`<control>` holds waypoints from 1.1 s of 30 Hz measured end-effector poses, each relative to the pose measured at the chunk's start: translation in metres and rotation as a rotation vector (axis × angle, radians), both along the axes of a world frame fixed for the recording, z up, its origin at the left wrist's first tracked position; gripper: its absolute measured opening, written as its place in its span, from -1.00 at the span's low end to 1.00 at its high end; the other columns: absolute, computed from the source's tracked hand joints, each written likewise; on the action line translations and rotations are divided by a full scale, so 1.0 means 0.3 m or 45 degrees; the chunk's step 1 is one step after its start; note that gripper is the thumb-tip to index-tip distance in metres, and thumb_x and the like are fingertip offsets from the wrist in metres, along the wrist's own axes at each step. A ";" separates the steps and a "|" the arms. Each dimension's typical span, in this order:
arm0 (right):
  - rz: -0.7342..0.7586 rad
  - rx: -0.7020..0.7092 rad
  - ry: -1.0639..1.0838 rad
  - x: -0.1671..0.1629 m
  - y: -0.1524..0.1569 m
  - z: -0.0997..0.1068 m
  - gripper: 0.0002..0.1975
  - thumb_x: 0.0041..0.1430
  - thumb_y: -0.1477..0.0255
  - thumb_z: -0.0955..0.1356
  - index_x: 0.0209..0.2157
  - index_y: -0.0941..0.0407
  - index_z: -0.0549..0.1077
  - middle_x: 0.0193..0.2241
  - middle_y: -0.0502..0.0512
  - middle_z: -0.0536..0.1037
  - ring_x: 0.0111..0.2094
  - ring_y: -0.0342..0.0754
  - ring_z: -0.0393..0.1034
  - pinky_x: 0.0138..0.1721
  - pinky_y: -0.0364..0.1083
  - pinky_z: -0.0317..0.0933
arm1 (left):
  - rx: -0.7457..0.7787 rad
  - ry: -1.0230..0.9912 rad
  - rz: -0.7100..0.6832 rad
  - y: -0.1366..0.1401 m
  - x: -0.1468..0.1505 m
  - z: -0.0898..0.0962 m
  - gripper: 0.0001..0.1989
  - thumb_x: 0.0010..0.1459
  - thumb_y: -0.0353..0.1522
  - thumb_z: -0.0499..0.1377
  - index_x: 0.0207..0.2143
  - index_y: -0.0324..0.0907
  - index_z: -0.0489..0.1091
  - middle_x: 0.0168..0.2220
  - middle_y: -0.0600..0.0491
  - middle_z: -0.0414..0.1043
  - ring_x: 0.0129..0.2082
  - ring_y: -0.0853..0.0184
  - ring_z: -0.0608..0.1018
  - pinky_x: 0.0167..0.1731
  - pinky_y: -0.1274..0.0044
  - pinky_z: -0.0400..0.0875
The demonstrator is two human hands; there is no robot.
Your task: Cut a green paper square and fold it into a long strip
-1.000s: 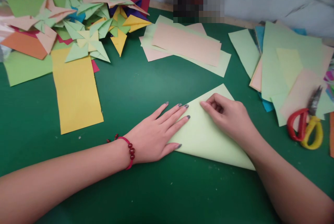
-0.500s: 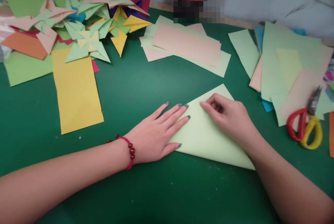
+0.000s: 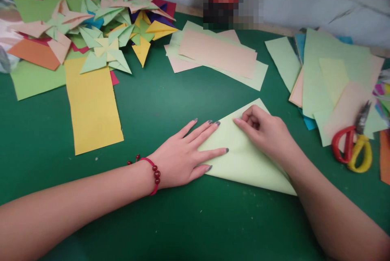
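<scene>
A light green sheet of paper, folded into a roughly triangular shape, lies on the green table. From its left side, my left hand rests flat with fingers spread, the fingertips on the paper. That wrist wears a red cord bracelet with dark red beads. My right hand is closed on top of the paper, its fingers curled and the thumb tip touching the surface near the upper edge. Nothing shows inside its curled fingers. The right forearm covers the paper's right side.
Folded paper stars crowd the back left, above a yellow paper strip. Pink and green strips lie at the back. On the right, scissors with red and yellow handles rest by a paper stack.
My left index finger has moved down and away from its neighbours, farther over the paper. My right hand has stayed nearly in place. The view has shifted slightly.
</scene>
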State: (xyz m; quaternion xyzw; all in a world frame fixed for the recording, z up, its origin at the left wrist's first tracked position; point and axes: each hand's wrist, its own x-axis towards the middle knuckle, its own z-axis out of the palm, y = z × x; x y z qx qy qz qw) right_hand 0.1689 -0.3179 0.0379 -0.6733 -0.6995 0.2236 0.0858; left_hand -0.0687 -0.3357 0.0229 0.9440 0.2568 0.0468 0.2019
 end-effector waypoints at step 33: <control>-0.350 0.366 -0.162 -0.220 -0.317 -0.079 -0.33 0.26 0.11 0.05 0.30 0.07 -0.24 0.32 0.14 -0.38 0.31 0.11 -0.50 0.22 0.21 -0.20 | 0.200 0.030 -0.068 -0.010 -0.003 -0.007 -0.53 0.27 -0.18 -0.11 0.21 0.02 0.07 0.34 -0.04 -0.28 0.29 0.07 -0.06 0.22 0.19 -0.19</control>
